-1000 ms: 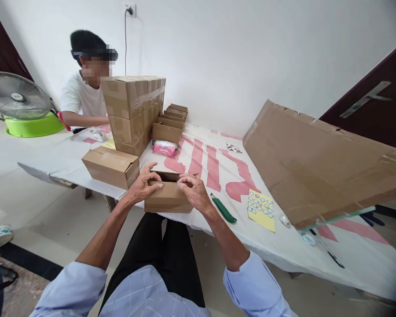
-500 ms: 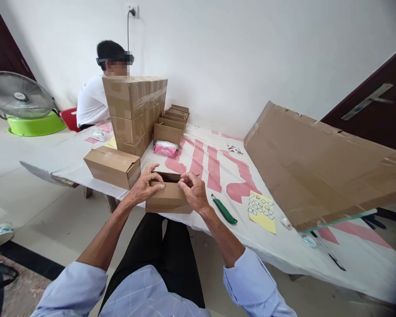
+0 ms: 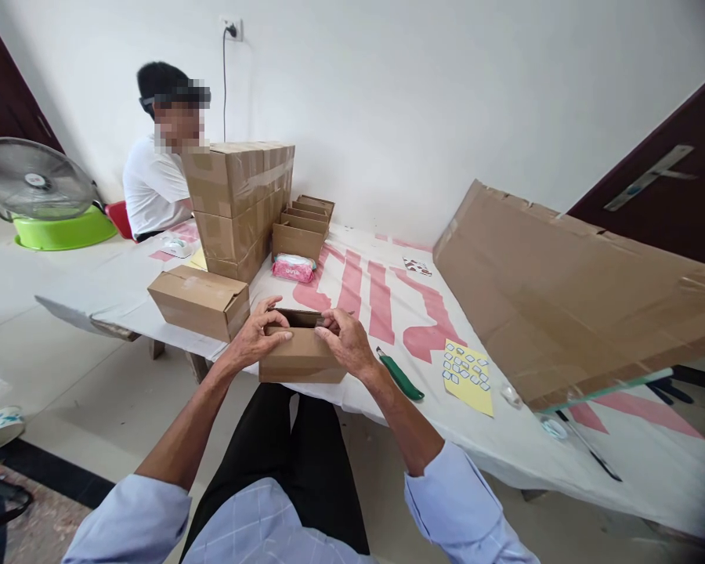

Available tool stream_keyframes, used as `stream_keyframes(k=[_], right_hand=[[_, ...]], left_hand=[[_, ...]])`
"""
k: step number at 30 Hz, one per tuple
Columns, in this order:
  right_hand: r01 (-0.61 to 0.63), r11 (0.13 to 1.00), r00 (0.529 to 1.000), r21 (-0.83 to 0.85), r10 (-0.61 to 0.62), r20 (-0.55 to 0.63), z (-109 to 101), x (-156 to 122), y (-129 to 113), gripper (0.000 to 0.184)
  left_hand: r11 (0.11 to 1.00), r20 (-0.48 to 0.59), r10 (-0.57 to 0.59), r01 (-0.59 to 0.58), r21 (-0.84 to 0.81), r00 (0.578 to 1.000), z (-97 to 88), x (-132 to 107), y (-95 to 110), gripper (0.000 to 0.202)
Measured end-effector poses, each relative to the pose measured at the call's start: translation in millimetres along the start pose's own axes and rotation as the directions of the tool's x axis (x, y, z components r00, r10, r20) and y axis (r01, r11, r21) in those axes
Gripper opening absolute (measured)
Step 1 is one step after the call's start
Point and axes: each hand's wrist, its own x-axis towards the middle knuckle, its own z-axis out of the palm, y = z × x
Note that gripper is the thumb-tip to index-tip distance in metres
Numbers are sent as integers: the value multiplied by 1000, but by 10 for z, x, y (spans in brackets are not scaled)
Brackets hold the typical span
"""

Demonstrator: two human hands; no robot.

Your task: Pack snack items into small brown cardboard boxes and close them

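A small brown cardboard box (image 3: 302,356) stands at the table's near edge in front of me, its top open and its inside dark. At its left end my left hand (image 3: 262,333) grips the rim, thumb on the near wall and fingers curled over the top. My right hand (image 3: 346,337) pinches the box's right end in much the same way. Close to my left hand lies a closed cardboard box (image 3: 197,301). Right of my right hand rests a green utility knife (image 3: 400,376), beside a yellow sheet (image 3: 468,377) with small blue-edged stickers.
Taped boxes (image 3: 235,204) form a tall stack at the left, with open boxes (image 3: 298,239) lined up beside it and a pink wipes pack (image 3: 294,268) in front. A large cardboard sheet (image 3: 564,290) leans at the right. Behind the stack sits a person (image 3: 156,184) in white.
My hands stay on the box rim, the right fingers shifting slightly at its end. The seated person's head and body have moved left, out from behind the stack.
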Motion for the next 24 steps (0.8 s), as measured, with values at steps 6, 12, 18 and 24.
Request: stream_keyframes(k=[6, 12, 18, 24], right_hand=[[50, 998, 998, 35, -51, 38, -50, -16, -45, 12], [184, 983, 981, 22, -185, 56, -33, 8, 12, 14], [371, 870, 928, -324, -361, 92, 195, -77, 71, 17], [429, 783, 896, -451, -433, 100, 382, -213, 52, 21]], left_hand=[[1000, 2, -27, 27, 4, 1000, -3, -10, 31, 27], [999, 14, -25, 24, 35, 1000, -32, -20, 90, 39], [991, -38, -23, 28, 128, 999, -42, -150, -64, 46], [960, -108, -27, 56, 275, 994, 8, -97, -204, 48]])
